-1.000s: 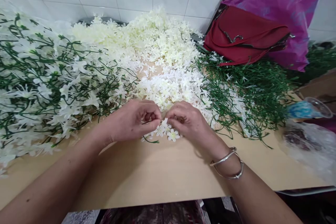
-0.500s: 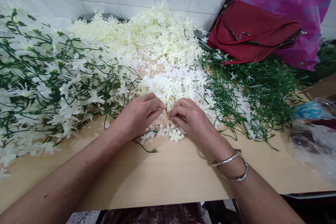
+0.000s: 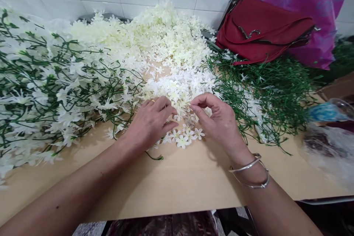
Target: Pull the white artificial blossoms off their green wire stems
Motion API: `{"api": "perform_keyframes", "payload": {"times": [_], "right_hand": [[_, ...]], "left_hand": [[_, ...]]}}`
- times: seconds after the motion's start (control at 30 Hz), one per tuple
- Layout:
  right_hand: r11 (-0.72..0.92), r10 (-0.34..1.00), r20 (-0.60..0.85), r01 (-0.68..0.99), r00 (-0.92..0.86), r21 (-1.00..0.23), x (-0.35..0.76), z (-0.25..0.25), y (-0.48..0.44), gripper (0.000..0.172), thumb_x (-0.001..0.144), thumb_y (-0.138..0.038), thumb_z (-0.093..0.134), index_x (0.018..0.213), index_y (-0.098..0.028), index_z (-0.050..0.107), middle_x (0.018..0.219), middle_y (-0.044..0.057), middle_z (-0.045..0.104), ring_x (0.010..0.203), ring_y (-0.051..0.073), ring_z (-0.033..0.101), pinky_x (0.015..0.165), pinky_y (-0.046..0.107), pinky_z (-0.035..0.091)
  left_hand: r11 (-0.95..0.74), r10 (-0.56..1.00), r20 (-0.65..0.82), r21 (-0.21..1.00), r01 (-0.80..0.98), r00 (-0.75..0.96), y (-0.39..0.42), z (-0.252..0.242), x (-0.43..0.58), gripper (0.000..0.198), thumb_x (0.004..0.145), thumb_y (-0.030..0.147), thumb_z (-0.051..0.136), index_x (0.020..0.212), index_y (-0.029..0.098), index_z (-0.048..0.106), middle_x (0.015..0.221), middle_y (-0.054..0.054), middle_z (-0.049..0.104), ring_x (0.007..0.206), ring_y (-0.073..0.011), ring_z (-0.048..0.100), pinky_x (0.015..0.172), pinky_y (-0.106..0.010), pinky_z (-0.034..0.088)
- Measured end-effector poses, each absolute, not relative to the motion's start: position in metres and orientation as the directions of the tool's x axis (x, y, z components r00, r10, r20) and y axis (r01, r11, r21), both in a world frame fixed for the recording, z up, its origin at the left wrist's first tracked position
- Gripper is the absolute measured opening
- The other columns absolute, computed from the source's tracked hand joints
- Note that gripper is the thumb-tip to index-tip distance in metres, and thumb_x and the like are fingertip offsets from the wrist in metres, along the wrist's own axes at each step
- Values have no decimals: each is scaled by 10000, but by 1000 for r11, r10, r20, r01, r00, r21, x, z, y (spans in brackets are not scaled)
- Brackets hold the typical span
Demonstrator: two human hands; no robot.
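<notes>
My left hand (image 3: 152, 120) hovers low over loose white artificial flowers, its thumb and fingertips apart. A green stem (image 3: 155, 158) pokes out beneath it; whether the curled fingers touch this stem is hidden. To the right, my right hand (image 3: 214, 116) pinches thumb and forefinger together, and what is between the tips is too small to make out. Several flat white blossoms (image 3: 183, 141) lie on the table between and below the hands. Behind them spreads a pile of white petals and stamens (image 3: 179, 86).
Finished-looking white flowers on green stems (image 3: 63, 92) heap up at left. Cream blossoms (image 3: 166, 33) are piled against the tiled wall. On the right lie bare green stems (image 3: 276, 92), a red handbag (image 3: 265, 29), a purple bag (image 3: 326, 11) and a clear plastic bag (image 3: 329, 151).
My hands, close together before, have moved apart. The left thumb and fingers have spread, while my right hand has gone up and to the right, still pinching. The view has shifted slightly.
</notes>
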State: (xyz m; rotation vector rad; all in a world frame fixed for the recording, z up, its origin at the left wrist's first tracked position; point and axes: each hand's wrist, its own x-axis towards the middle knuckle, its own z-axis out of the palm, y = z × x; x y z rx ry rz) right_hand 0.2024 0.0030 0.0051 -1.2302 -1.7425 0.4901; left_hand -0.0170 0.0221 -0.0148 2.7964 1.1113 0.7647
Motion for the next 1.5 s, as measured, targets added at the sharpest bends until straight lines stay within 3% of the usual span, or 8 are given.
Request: {"api": "perform_keyframes", "payload": {"times": [0.13, 0.33, 0.5, 0.77, 0.97, 1.1, 1.23, 1.5], "right_hand": [[481, 865, 480, 507, -145, -715, 202, 3, 3, 160, 962, -111, 606, 905, -216, 712, 902, 15, 731, 862, 185, 672, 801, 313, 507], [484, 868, 475, 464, -147, -742, 200, 6, -1, 188, 985, -141, 602, 976, -237, 763, 926, 36, 721, 890, 199, 669, 826, 348, 521], [482, 873, 457, 432, -170, -762, 191, 12, -6, 132, 892, -244, 786, 1024, -245, 770, 964, 39, 740, 901, 211, 674, 827, 357, 540], [247, 966, 221, 227, -133, -942, 194, 3, -2, 97, 929, -299, 746, 959, -214, 783, 862, 16, 741, 788, 169, 656, 740, 311, 515], [177, 979, 163, 113, -123, -978, 195, 7, -2, 228, 915, -439, 764, 950, -216, 794, 851, 26, 753, 802, 176, 669, 741, 312, 532], [218, 973, 200, 169, -118, -961, 191, 4, -4, 249, 788, -369, 890, 972, -229, 797, 912, 26, 755, 857, 186, 657, 799, 328, 531], [187, 976, 165, 157, -146, -970, 189, -1, -3, 143, 852, -332, 813, 921, -215, 770, 881, 25, 743, 813, 173, 652, 755, 316, 528], [105, 981, 89, 89, -170, -990, 189, 6, -4, 247, 840, -437, 829, 913, -211, 760, 853, 24, 734, 768, 160, 638, 692, 290, 516]], "left_hand": [[-749, 654, 423, 245, 616, 627, 22, -18, -13, 83, 1009, 244, 653, 1000, 189, 716, 1036, -63, 692, 915, -218, 663, 825, -357, 476], [-624, 782, 511, 636, 454, 357, 18, -5, -10, 76, 976, 187, 658, 999, 198, 730, 933, -37, 698, 809, -153, 639, 749, -282, 510], [-548, 836, 472, 746, 378, 280, 11, 4, -9, 48, 959, 225, 681, 942, 216, 724, 854, -14, 713, 771, -148, 631, 735, -280, 510], [-219, 909, 184, 974, 52, 374, 11, 14, -10, 118, 941, 305, 712, 919, 192, 740, 862, -36, 747, 774, -156, 657, 714, -275, 532], [-129, 947, 140, 990, -56, 291, 11, 12, -7, 115, 865, 255, 778, 812, 176, 713, 863, -38, 771, 772, -138, 672, 719, -247, 543], [-89, 959, 102, 994, -61, 265, 10, 5, -5, 173, 824, 272, 816, 778, 175, 680, 759, -14, 732, 671, -119, 634, 633, -236, 517], [-57, 957, 92, 989, -134, 274, 13, 6, -6, 203, 782, 259, 855, 830, 191, 670, 757, 10, 714, 670, -111, 645, 628, -225, 531], [-118, 960, 138, 988, -97, 242, 14, 9, -8, 254, 790, 292, 863, 914, 193, 665, 801, 5, 697, 725, -114, 664, 649, -212, 550]]}}
